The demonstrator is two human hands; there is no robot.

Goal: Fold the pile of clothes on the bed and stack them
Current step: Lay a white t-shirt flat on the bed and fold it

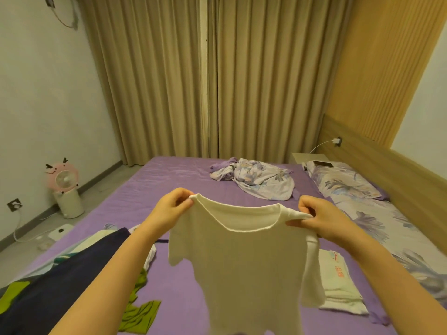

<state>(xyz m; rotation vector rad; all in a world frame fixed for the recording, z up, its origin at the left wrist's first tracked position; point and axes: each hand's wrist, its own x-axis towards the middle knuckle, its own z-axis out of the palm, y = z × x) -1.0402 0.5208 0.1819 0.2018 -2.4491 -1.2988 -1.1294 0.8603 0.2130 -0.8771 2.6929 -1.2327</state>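
I am holding a white top (244, 257) up in front of me by its shoulders. My left hand (169, 209) pinches the left shoulder seam between thumb and fingertips, and my right hand (321, 218) pinches the right shoulder the same way, so the neckline sags between them and the body hangs down toward me, clear of the purple bed (174, 180).

Below and outside my left forearm lies the unfolded pile (72, 274): a dark navy piece on top, green and pale pieces under it. Under my right forearm sits a small stack of folded white clothes (338, 284), which I take as the finished stack. Beyond my hands, a crumpled floral blanket (256, 180) lies at the far side of the bed, well apart from all of this.

I judge the step to be spreading this top out before folding it; most of the pile is not yet done. The next move calls for lowering it flat onto the bare sheet beneath my hands, keeping the shoulders level so the sleeves lie out smoothly, then folding sleeves in and doubling the body.
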